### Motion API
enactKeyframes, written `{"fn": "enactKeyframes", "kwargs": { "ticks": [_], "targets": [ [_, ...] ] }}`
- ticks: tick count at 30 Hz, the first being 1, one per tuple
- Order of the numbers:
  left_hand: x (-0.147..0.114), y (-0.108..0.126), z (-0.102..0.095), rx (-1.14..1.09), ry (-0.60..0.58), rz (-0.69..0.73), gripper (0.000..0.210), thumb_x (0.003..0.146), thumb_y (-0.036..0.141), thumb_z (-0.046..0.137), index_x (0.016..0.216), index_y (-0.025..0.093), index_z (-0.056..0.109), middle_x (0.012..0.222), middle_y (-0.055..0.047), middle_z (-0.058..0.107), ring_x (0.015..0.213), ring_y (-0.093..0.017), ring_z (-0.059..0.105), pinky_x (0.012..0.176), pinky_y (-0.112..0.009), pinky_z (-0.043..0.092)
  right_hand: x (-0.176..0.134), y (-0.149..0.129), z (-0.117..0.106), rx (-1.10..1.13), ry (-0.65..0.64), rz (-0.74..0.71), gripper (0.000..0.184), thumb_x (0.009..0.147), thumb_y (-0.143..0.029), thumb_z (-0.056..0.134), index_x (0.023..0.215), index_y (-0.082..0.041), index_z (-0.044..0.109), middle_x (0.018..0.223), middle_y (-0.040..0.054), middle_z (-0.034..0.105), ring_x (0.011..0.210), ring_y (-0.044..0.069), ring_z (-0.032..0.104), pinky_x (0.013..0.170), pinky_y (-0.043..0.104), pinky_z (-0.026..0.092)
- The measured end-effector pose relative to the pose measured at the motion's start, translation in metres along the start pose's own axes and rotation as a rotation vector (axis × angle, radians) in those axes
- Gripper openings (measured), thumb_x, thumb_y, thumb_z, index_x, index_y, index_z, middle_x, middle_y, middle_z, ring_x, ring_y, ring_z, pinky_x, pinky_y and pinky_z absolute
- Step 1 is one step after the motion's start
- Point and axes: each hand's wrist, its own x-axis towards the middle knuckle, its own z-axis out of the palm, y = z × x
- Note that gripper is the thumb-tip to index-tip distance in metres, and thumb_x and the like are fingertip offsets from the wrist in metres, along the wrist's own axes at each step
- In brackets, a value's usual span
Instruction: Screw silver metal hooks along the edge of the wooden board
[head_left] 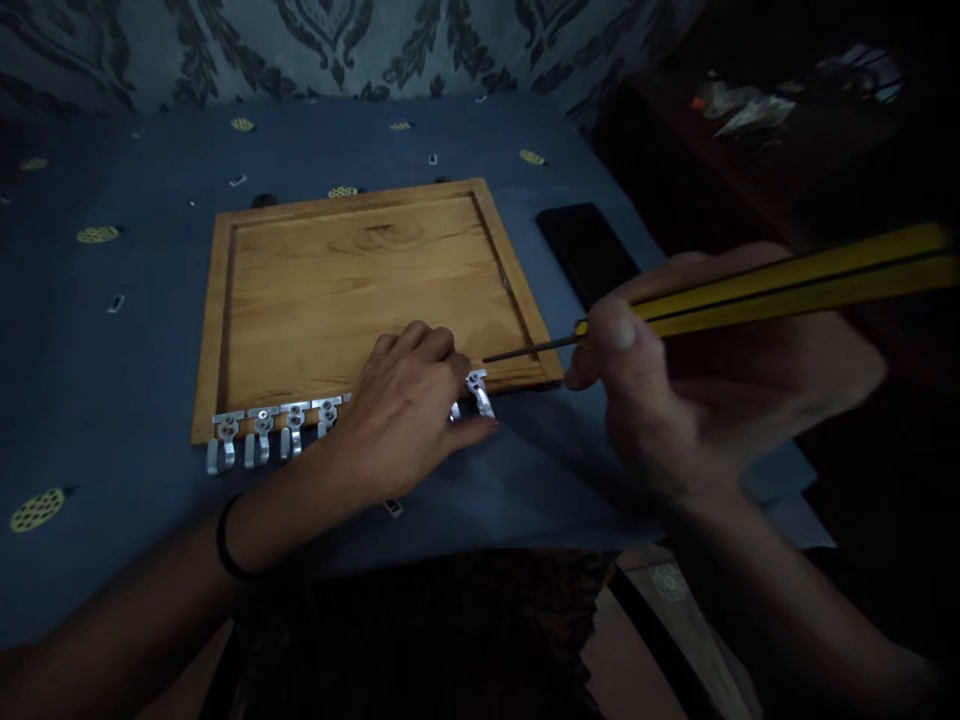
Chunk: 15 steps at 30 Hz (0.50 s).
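A shallow wooden tray-like board (360, 270) lies on a blue cloth. Along its near rim sits a row of several small metal hooks (259, 432). My left hand (409, 415) rests palm down on that rim, its fingers on the rightmost metal hook (480, 392), covering part of the row. My right hand (712, 380) grips a yellow-and-black screwdriver (795, 280). Its thin dark shaft (532, 348) points left, with the tip just above the rightmost hook.
A black phone (589, 250) lies flat right of the board. The blue cloth (112, 380) carries small yellow dotted patches and tiny loose bits. A dark wooden table with crumpled items (739, 110) stands at the far right. The near table edge drops off below my arms.
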Motion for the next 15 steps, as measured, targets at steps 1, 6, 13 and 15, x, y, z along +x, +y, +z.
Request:
{"fn": "enactKeyframes", "kwargs": {
  "ticks": [1,6,13,15],
  "targets": [
    [0.0002,0.0003,-0.0001,0.000,-0.005,0.000,0.034,0.086,0.045,0.077,0.101,0.015,0.073,0.105,-0.009,0.066,0.107,-0.030,0.057,0.089,-0.043,0.046,-0.0007,0.0013,-0.0003,-0.015,-0.031,-0.007,0.022,0.090,-0.035,0.072,0.071,-0.029,0.063,0.061,-0.0026,0.060,0.058,0.018,0.061,0.055,0.037,0.046],
    [0.0003,0.0007,0.0000,0.000,-0.012,0.000,0.035,0.087,0.045,0.076,0.103,0.014,0.073,0.104,-0.009,0.066,0.107,-0.030,0.056,0.091,-0.043,0.045,-0.0025,0.0057,0.0011,0.003,-0.163,-0.058,0.031,0.089,-0.030,0.073,0.062,-0.025,0.059,0.063,-0.0032,0.065,0.056,0.015,0.060,0.053,0.033,0.044],
    [-0.0001,0.0004,0.0003,0.006,-0.010,-0.005,0.035,0.087,0.046,0.076,0.102,0.015,0.073,0.102,-0.008,0.066,0.105,-0.029,0.057,0.091,-0.042,0.045,0.0005,-0.0007,0.0024,-0.012,-0.201,0.005,0.032,0.091,-0.030,0.070,0.062,-0.027,0.057,0.061,-0.0029,0.066,0.056,0.016,0.061,0.053,0.034,0.044],
    [0.0000,-0.0002,0.0005,0.006,-0.002,0.000,0.034,0.087,0.045,0.076,0.102,0.015,0.072,0.102,-0.008,0.066,0.104,-0.029,0.057,0.090,-0.042,0.045,-0.0003,0.0000,0.0039,-0.010,-0.197,0.005,0.032,0.091,-0.030,0.070,0.062,-0.027,0.057,0.060,-0.0038,0.065,0.056,0.015,0.061,0.053,0.033,0.045]
  ]
}}
